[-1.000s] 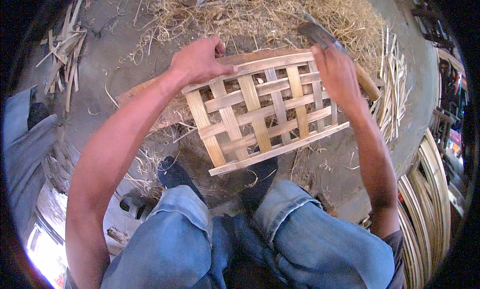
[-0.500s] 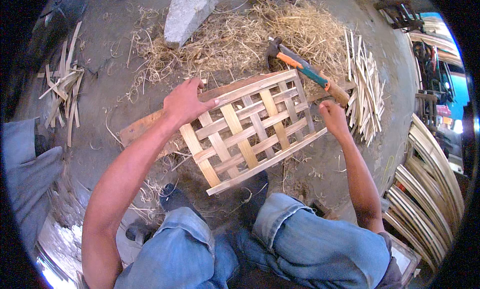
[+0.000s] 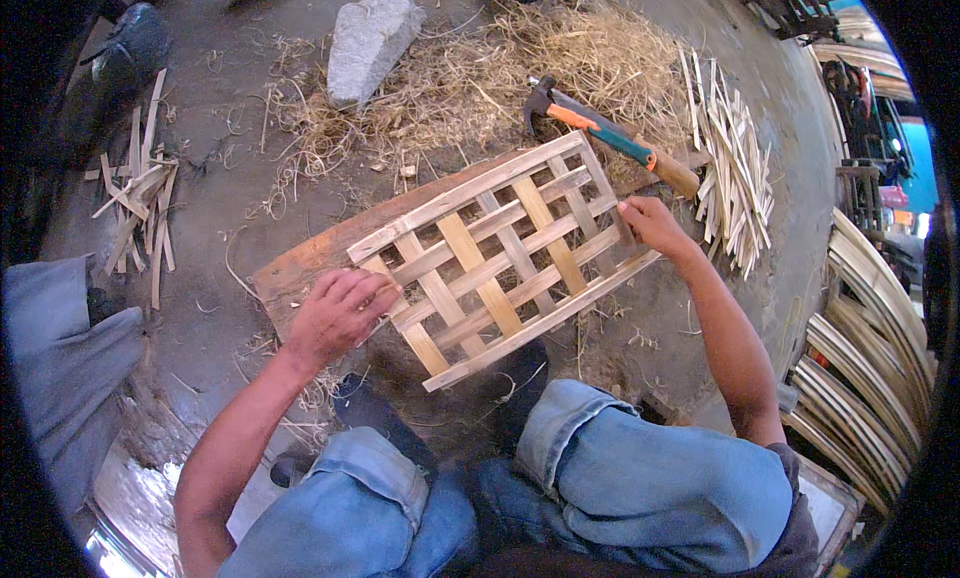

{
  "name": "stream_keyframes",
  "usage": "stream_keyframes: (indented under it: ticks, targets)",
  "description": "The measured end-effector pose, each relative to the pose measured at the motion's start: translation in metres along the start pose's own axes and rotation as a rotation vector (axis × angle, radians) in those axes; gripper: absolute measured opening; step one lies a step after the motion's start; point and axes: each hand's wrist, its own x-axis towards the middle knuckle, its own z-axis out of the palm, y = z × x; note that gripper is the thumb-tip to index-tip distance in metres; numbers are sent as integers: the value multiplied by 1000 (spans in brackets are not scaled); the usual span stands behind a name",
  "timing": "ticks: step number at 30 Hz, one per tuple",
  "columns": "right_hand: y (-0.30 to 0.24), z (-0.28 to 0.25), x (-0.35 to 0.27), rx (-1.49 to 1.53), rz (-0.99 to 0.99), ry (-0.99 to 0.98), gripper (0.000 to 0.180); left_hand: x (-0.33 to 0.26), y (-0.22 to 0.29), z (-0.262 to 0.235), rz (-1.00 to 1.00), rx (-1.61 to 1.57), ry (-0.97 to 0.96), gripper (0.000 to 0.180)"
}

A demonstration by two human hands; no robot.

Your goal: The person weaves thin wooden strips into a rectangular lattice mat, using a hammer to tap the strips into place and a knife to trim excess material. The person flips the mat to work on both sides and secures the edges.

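Sat on the ground, knees in blue jeans [image 3: 640,478] drawn up below the work. A woven lattice panel [image 3: 505,253] of flat bamboo strips lay tilted across a long wooden board [image 3: 300,273] on the dirt floor, straight in front of me.

My left hand [image 3: 335,313] rested palm down on the panel's near left corner, fingers loosely curled over the strips and the board edge, pressing rather than gripping. My right hand [image 3: 650,223] was closed at the panel's far right edge, fingers pinched on the end of a strip; I could not tell whether anything small sat between the fingertips.

A hammer [image 3: 610,138] with an orange and teal handle lay just beyond the panel, head toward the straw pile [image 3: 520,68], handle end near my right hand but not touching it. A grey stone block [image 3: 370,38] sat at the left of the straw. A bundle of cut bamboo slats [image 3: 735,168] lay to the right, more loose offcuts [image 3: 140,198] well to the left. Curved bamboo strips [image 3: 870,348] were stacked at far right.
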Motion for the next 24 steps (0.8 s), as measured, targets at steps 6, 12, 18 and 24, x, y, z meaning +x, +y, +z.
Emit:
stream_keyframes:
  ticks: [6, 12, 18, 24]
  targets:
    - [-19, -14, 2, -17, 14, -47, 42, 17, 5, 4, 29, 71, 62, 41]
    - [-31, -28, -3, -72, 39, -43, 41, 23, 1, 3, 62, -12, 86, 40]
    - [-50, -46, -9, -198, 38, -24, 40, 24, 2, -12, 24, -85, 153, 41]
    - [-48, -56, -7, -240, -88, 23, 41, 26, 4, -21, 26, -68, 201, 45]
